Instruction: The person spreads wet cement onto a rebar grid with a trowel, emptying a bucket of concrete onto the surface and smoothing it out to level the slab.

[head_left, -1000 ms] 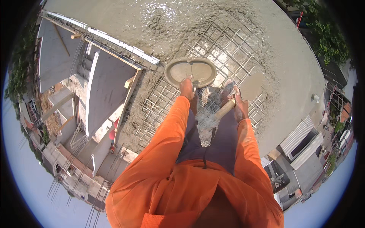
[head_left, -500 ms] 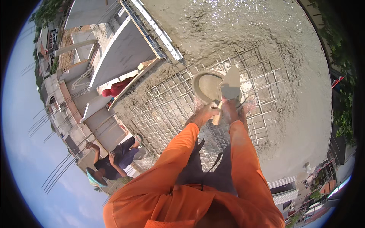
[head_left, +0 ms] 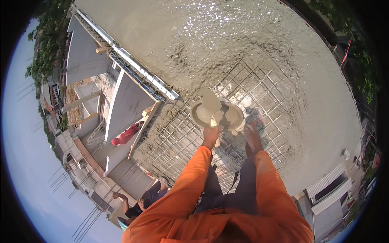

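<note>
Wet grey concrete [head_left: 227, 44] spreads ahead of me, its rough edge lapping over the bare steel mesh [head_left: 174, 141] under my feet. To my left runs a formwork edge [head_left: 133, 73], with a person in red [head_left: 126, 134] below it and another person [head_left: 142, 200] further down. My left hand [head_left: 210, 135] is closed around the shovel's handle [head_left: 216, 139], its blade [head_left: 210, 101] raised over the round pan [head_left: 216, 113] on the mesh. My right hand [head_left: 253, 135] hangs near the pan's rim, blurred; I cannot tell its grip.
</note>
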Motion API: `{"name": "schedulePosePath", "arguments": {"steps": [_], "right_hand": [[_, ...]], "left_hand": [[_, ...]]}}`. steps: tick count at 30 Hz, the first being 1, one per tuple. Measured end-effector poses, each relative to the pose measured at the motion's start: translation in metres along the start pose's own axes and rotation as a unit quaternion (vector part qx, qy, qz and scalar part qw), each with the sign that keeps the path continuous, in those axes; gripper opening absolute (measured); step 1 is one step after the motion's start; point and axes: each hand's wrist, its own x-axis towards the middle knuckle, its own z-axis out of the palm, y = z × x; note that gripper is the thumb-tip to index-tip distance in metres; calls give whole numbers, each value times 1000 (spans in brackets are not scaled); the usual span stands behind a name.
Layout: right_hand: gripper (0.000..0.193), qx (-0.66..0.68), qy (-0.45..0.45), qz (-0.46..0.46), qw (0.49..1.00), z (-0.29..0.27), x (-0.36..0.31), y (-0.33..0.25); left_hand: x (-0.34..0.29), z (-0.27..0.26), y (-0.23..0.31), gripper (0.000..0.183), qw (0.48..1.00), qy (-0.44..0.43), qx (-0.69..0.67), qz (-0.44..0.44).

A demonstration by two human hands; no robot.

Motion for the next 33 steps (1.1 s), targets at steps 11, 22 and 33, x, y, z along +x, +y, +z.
{"name": "schedulePosePath", "arguments": {"steps": [11, 22, 33], "right_hand": [[62, 675, 2, 31, 737, -57, 40, 45], [64, 773, -139, -26, 619, -45, 140, -69], [67, 853, 183, 52, 486, -19, 212, 143]], "left_hand": [[-253, -75, 176, 14, 952, -133, 249, 114], [-326, -46, 275, 25, 956, -198, 114, 186], [-55, 89, 269, 16, 760, -286, 492, 312]]}}
